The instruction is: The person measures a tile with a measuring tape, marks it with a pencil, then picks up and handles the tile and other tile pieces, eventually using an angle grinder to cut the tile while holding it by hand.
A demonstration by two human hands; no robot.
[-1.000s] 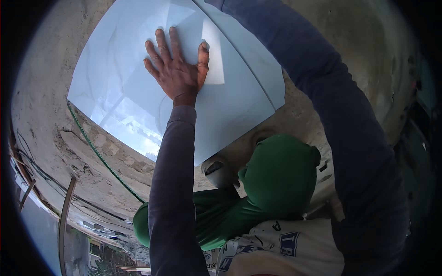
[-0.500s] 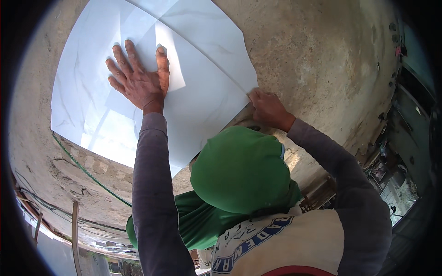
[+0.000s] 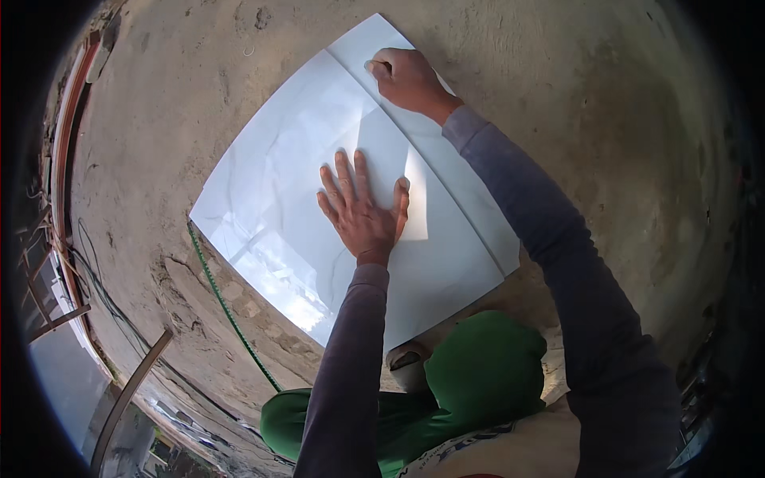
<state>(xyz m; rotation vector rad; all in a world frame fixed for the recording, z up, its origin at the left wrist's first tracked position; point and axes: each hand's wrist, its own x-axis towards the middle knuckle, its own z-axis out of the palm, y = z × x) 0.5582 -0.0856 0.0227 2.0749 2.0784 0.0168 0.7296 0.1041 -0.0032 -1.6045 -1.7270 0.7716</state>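
Observation:
A large glossy white tile (image 3: 271,183) with faint grey veining lies on the ground. Parallel to its right edge runs a long straight line, setting off a narrow strip (image 3: 470,187). Flat on the wide part, fingers spread, rests my left hand (image 3: 362,211). My right hand (image 3: 408,80) is closed over the far end of the narrow strip, its fingers curled in toward the thumb. Whatever those fingers may hold is hidden. Bright reflections cover part of the tile's surface.
Rough concrete ground (image 3: 159,143) surrounds the tile. A green ribbed cord (image 3: 223,307) runs from the tile's left corner toward my green-clad knee (image 3: 486,358). At left lie dark cables (image 3: 111,299) and a slim upright bar (image 3: 131,398).
My right hand has gone from the line's near end to the strip's far end. My left hand stays flat on the tile. The view has shifted, showing more ground at left.

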